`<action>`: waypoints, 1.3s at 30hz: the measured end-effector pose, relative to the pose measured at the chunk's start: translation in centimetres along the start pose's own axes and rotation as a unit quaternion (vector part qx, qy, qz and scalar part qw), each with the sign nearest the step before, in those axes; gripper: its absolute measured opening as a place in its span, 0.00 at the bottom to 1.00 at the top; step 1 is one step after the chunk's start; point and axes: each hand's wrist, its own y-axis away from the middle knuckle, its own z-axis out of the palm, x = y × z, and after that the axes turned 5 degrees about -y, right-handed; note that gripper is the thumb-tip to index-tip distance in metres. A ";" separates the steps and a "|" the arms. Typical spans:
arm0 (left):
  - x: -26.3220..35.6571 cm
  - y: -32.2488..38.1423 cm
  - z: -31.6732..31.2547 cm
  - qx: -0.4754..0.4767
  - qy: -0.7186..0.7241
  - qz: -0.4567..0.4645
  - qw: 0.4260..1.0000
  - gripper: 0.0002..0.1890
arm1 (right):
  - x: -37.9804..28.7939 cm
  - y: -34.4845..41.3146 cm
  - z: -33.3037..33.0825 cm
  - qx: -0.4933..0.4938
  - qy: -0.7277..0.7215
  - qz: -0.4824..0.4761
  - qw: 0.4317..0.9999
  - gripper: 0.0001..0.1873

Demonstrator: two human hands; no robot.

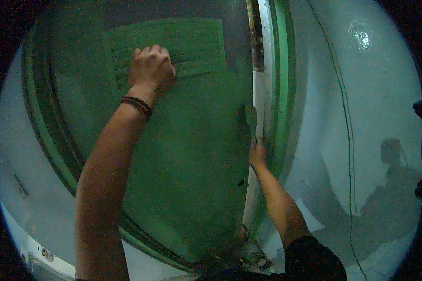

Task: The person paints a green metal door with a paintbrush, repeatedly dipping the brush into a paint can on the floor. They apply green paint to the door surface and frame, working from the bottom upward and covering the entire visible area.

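Note:
A green door (190, 147) fills the middle of the view, with a green louvred vent (197, 49) in its upper part. Against the vent's slats lies my left hand (151, 68), its fingers curled over them and their tips hidden. Beaded bracelets circle that wrist. My right hand (258, 154) grips a flat hand tool (251, 117), a brush or a scraper; the dim light does not settle which. This tool's wide end is at the door's pale edge (258, 87). Higher up, a stretch of the edge is dark and stained (256, 38).
A green door frame (283, 70) runs along the right, and another frame side (45, 105) curves down the left. Thin cords (344, 98) hang before the pale, glossy wall (323, 116), which bears a person's shadow (390, 182). A pale fixture (45, 253) is at lower left.

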 end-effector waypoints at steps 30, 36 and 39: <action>1.1 0.1 1.5 -0.081 0.026 0.001 0.996 0.14 | -26.8 -43.6 -16.7 0.196 0.072 -0.268 0.941 0.21; 1.7 -0.1 3.0 -0.034 0.008 -0.001 0.999 0.13 | -20.4 -32.8 -13.6 0.051 -0.055 -0.104 0.992 0.18; 1.6 -0.7 4.3 -0.087 0.051 -0.014 0.995 0.18 | -14.6 -22.7 -11.5 -0.017 -0.067 -0.064 0.996 0.15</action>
